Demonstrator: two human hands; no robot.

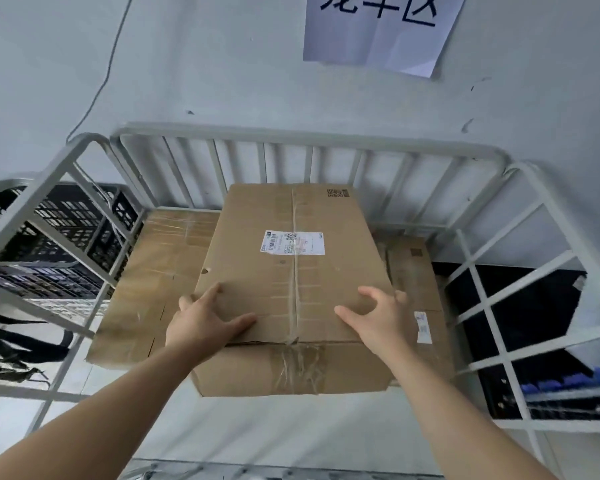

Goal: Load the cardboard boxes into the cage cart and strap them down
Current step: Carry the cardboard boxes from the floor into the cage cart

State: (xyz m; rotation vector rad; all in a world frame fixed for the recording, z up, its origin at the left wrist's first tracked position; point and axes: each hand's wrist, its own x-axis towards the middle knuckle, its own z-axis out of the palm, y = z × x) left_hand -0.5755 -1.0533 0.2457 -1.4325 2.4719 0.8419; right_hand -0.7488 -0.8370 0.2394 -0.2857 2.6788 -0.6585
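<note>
The cart (291,137) holds a box (284,271) atop lower boxes (146,271); my left hand (205,323) presses it flat-fingered, my right hand (374,317) clutches its edge.
</note>
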